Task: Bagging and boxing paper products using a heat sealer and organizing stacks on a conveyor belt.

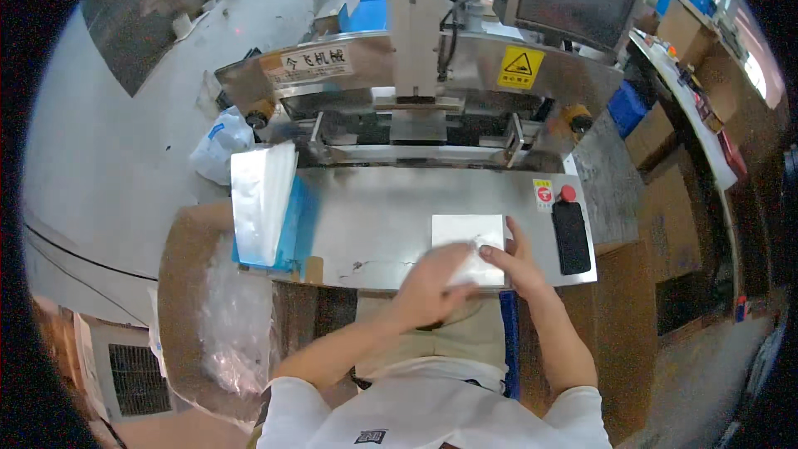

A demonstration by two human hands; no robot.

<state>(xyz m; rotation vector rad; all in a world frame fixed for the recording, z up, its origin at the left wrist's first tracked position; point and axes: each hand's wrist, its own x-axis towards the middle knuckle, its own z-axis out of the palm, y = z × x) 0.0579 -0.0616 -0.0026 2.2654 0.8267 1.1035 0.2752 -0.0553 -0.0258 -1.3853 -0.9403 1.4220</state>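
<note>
At lower centre, our left hand (432,283) and right hand (514,259) lay flat, grips open, on a silver pouch (467,237) on the bench (374,224).

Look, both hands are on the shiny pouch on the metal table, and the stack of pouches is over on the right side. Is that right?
Not quite. Both the left hand and the right hand are on the pouch on the metal table, but the stack of pouches sits on the left side, not the right. The head view shows it.
</note>
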